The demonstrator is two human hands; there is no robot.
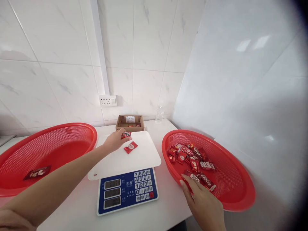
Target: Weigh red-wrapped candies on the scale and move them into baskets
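Observation:
My left hand [115, 140] is closed on a red wrapped packet [126, 134] over the white pan [144, 157] of a digital scale [127, 191]. Beside it on the pan lies another small red wrapped sweet [131, 147]. At the near rim of the right red basket [237, 192], my right hand [204, 202] grips the edge, thumb outside and fingers over the inner side. Several red wrapped sweets [194, 163] are heaped inside that basket; the ones nearest my fingers are partly covered.
On the left stands another red basket [69, 150] with a dark red packet [37, 172] in it. A small cardboard box [130, 128] sits behind the scale, and a clear plastic bottle [159, 114] by the wall. A wall socket [107, 100] is above the table.

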